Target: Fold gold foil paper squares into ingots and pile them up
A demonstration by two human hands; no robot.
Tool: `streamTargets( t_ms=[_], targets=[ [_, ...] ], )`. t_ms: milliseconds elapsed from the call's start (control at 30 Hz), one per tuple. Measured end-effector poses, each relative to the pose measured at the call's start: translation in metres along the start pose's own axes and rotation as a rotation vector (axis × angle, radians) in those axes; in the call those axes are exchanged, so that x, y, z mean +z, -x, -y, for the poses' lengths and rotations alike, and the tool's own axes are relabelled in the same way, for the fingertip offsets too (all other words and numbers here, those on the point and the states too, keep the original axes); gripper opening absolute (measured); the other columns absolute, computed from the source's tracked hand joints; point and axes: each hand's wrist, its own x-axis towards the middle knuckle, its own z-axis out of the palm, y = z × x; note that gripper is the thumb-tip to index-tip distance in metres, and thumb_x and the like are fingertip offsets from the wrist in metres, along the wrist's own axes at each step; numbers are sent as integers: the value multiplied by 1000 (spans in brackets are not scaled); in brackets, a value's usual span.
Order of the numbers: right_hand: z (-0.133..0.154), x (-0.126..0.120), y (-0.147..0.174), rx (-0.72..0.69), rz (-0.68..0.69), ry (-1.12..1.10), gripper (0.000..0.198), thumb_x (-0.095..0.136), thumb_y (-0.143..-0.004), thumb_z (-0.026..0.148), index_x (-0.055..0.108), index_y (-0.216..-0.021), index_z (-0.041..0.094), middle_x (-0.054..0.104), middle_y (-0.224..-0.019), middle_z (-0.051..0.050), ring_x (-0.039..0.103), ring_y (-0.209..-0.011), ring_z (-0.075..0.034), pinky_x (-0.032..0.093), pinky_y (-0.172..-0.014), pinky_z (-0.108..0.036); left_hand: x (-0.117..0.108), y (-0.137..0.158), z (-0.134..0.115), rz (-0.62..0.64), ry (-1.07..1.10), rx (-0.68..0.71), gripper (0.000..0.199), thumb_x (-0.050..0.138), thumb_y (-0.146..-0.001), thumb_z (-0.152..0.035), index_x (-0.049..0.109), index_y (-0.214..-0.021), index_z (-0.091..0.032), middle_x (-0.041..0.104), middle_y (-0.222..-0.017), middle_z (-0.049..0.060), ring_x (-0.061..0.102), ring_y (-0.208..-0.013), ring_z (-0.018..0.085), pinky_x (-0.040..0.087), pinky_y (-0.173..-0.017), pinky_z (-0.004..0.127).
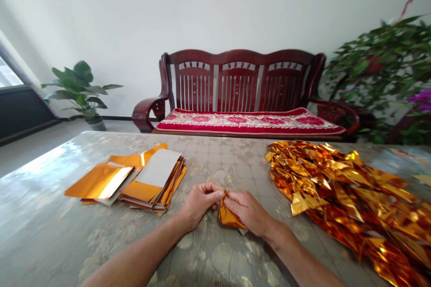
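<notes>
A sheet of gold foil paper [231, 218], partly curled and folded, is between my hands above the middle of the table. My left hand [203, 201] pinches its upper left end between thumb and fingers. On the other side, my right hand [248, 210] grips the paper with the thumb lying along it; a small pale corner shows below. Left of my hands lie loose stacks of flat gold paper sheets [144, 192], some with the grey-white back upward. To the right spreads a large heap of folded gold paper pieces [323, 175].
The table [215, 260] has a patterned, glossy cover. Clear plastic [397, 160] lies at its far right. Behind stand a dark red wooden bench [239, 58] with a red floral cushion [249, 121], a potted plant [82, 87] at left, and leafy plants [380, 63] at right.
</notes>
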Motion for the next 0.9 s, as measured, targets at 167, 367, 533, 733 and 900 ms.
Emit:
streamTargets(
  t_ms=[167, 367, 533, 733, 900],
  targets=[
    [-2, 2, 0, -50, 7, 234, 41, 42, -97, 36, 59, -63, 19, 60, -60, 2, 50, -58, -12, 29, -53, -24, 3, 2, -3, -76, -191, 96, 26, 77, -66, -38, 69, -63, -14, 61, -56, 0, 49, -51, 10, 37, -52, 21],
    [-1, 4, -2, 55, -142, 262, 24, 57, -90, 35, 68, -72, 21, 70, -69, 0, 60, -63, -15, 36, -58, -24, 5, 2, -1, -272, -293, 210, 19, 68, -72, -31, 61, -63, -16, 56, -56, -3, 48, -53, 9, 36, -52, 20],
    [-4, 2, -3, 46, -174, 228, 22, 62, -87, 34, 70, -70, 23, 72, -72, 0, 64, -68, -16, 43, -64, -24, 3, -3, 6, -120, -175, 163, 24, 74, -70, -35, 59, -72, -17, 55, -59, -5, 46, -52, 8, 36, -51, 19],
    [-5, 3, -5, 51, -273, 80, 13, 64, -82, 29, 75, -85, 23, 75, -81, -1, 67, -74, -17, 47, -69, -25, 2, -3, 5, -181, -44, 174, 36, 78, -68, -44, 54, -70, -17, 53, -56, -7, 44, -48, 6, 34, -47, 17],
    [-11, 3, -10, 130, -471, -37, 23, 67, -74, 32, 76, -90, 19, 75, -80, -4, 63, -67, -18, 48, -64, -28, -3, -6, 4, -267, 22, 175, 40, 78, -69, -49, 54, -69, -17, 56, -54, -6, 44, -48, 5, 33, -48, 16]
  ],
)
